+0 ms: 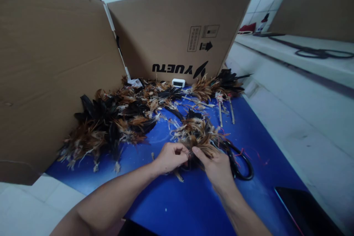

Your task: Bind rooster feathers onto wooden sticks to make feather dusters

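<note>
Both my hands work close together over the blue table (pixel 177 206). My right hand (pixel 218 166) is closed around a bunch of brown feathers (pixel 206 145), thumb on top. Just beside it, my left hand (pixel 173 158) is curled in a pinch, its fingertips at the base of that bunch; what they grip is too small to make out. A loose pile of brown and black feathers (pixel 193 127) lies right behind the hands. Black-handled scissors (pixel 245 175) rest against the right hand's far side, their blades hidden, with thin red thread (pixel 242 152) over the handle.
Heaps of brown and black feathers (pixel 91 136) spread along the left and back. Thin sticks (pixel 220 114) lie at the back right, near a small white digital device (pixel 178 83). Cardboard panels (pixel 166 29) wall the back and left. A dark tablet or phone (pixel 306 210) lies front right.
</note>
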`<state>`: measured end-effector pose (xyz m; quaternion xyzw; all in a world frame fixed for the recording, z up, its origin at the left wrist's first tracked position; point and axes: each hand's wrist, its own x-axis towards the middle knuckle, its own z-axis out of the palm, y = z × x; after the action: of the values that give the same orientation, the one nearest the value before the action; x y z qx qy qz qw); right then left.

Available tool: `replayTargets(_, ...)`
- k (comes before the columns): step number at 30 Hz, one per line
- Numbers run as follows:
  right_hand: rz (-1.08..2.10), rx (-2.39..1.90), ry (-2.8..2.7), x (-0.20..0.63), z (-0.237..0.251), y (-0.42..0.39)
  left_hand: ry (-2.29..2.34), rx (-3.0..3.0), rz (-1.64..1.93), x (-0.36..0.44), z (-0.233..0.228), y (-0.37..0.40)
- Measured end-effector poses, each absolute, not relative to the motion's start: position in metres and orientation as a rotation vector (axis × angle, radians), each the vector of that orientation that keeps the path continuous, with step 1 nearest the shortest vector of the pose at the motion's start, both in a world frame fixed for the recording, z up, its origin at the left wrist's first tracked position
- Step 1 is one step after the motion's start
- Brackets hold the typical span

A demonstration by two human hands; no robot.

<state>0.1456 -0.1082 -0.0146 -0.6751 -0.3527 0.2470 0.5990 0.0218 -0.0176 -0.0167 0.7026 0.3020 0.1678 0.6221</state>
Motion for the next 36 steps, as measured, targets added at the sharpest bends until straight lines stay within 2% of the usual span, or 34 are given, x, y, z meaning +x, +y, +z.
replayTargets(15, 0.593, -1.557, -0.823, 0.144, -0.005, -0.107, 0.544, 1.268, 0.283, 0.021, -0.017, -0.017)
replayTargets(22, 0.484, -1.508, -0.739, 0.161, -0.004, -0.11, 0.61, 1.316, 0.593, 0.022, -0.015, -0.012)
replayTargets(28, -0.029, -1.72, -0.649, 0.208, 0.008, -0.129, 0.79, 1.505, 0.915, 0.02, -0.021, 0.014)
replayTargets(32, -0.424, -2.07, -0.728, 0.246, 0.0, -0.148, 0.888, 1.761, 0.922, 0.018, -0.027, 0.031)
replayTargets(36, -0.576, -2.473, -0.889, 0.268, -0.016, -0.159, 0.959, 2.127, 0.937, 0.016, -0.027, 0.035)
